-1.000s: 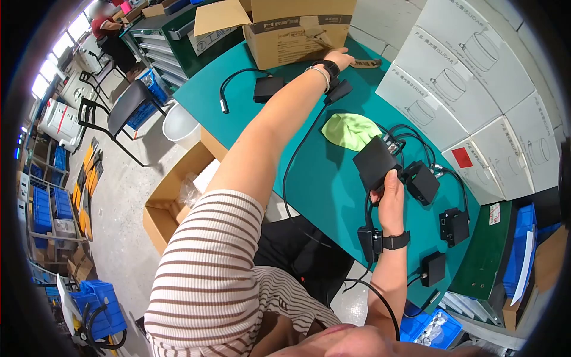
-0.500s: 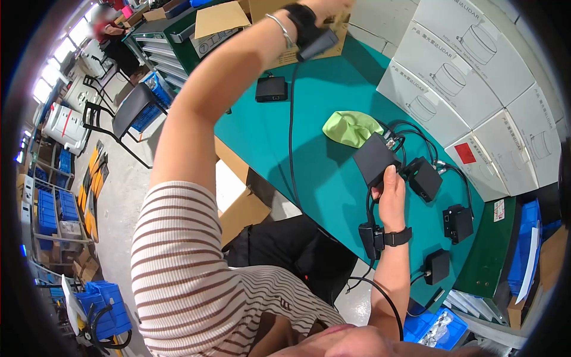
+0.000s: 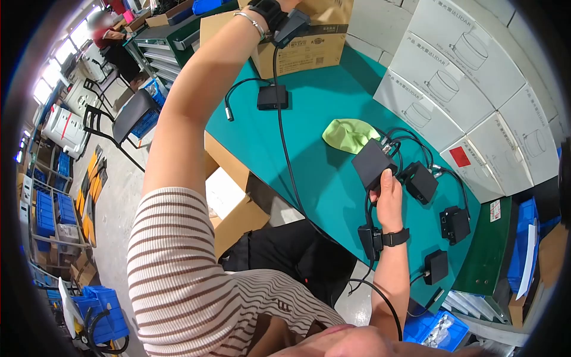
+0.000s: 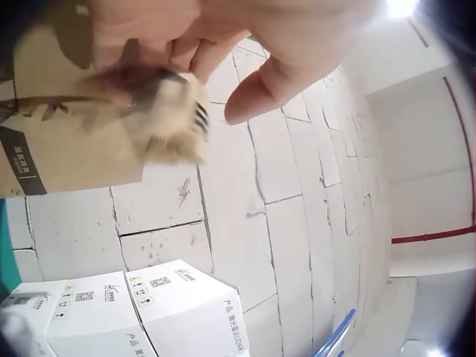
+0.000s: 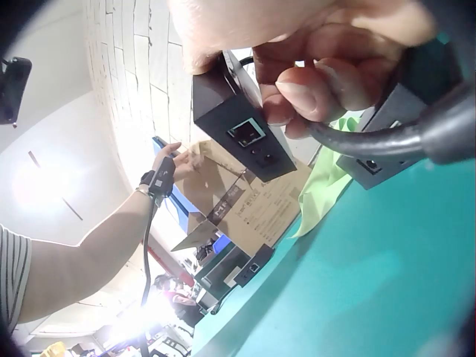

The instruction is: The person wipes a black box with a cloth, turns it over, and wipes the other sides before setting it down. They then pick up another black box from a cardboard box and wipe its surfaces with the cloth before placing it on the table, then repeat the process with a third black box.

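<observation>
My left hand (image 4: 260,44) is over the top of the cardboard carton (image 3: 306,50), its thumb held straight and away from the fingers. Just below those fingers, in the left wrist view, a tan printed piece (image 4: 177,123) is blurred over the carton. My right hand (image 3: 389,199) holds a small black box (image 3: 372,162) above the green table, thumb on its edge. The right wrist view shows a network socket (image 5: 246,133) in that box's end. Beside it lie a light green cloth (image 3: 350,135) and another black box (image 3: 420,182) with cables.
White lidar cartons (image 3: 452,83) are stacked at the table's back right. More black boxes sit nearby, one at the right (image 3: 455,225) and one at the left (image 3: 273,97) with a cable. An open cardboard box (image 3: 241,223) stands below the table's near edge. A cable (image 3: 285,143) trails from my left wrist.
My left hand has risen from the table beside the carton and moved left over its top. The tan piece that lay there is gone from the table. The right hand keeps its hold.
</observation>
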A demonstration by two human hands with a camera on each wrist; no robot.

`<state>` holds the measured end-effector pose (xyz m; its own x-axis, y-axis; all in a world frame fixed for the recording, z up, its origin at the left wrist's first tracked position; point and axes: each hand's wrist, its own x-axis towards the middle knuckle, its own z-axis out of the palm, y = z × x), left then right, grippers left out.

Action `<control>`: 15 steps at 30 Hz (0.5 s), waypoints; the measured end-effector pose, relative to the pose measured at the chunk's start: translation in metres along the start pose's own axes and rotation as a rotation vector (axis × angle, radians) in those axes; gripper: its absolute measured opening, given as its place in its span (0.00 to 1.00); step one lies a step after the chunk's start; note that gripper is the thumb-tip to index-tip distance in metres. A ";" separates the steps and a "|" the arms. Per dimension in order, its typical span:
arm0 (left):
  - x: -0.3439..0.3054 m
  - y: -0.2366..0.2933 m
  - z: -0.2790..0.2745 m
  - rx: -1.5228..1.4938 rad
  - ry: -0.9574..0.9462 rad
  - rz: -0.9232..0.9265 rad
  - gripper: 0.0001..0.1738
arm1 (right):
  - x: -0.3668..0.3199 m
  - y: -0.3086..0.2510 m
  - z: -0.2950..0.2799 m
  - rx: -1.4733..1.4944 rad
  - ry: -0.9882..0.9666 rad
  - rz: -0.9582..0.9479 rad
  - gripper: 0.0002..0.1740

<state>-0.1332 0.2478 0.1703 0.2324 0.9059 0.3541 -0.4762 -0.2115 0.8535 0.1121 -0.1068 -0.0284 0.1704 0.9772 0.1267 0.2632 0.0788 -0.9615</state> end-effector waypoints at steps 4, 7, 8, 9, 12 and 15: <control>0.013 -0.024 0.004 0.718 -0.095 0.323 0.28 | -0.001 -0.002 0.001 -0.006 -0.004 -0.010 0.35; -0.007 -0.023 0.024 1.391 -0.109 0.604 0.29 | 0.000 0.001 -0.002 0.004 -0.021 -0.021 0.32; -0.016 -0.021 0.035 1.356 -0.049 0.639 0.28 | 0.000 0.003 -0.004 0.020 -0.037 -0.032 0.30; -0.021 -0.021 0.042 1.322 0.006 0.674 0.27 | 0.000 0.003 -0.004 0.023 -0.031 -0.030 0.30; -0.016 -0.029 0.030 1.347 -0.127 0.483 0.22 | -0.001 -0.001 -0.001 0.060 -0.014 -0.027 0.29; -0.023 -0.050 0.003 1.518 -0.256 0.077 0.20 | -0.001 -0.002 -0.002 0.017 -0.016 -0.038 0.29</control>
<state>-0.1122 0.2369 0.1209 0.4589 0.8240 0.3324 0.7529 -0.5593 0.3470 0.1134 -0.1082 -0.0260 0.1452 0.9764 0.1599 0.2528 0.1196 -0.9601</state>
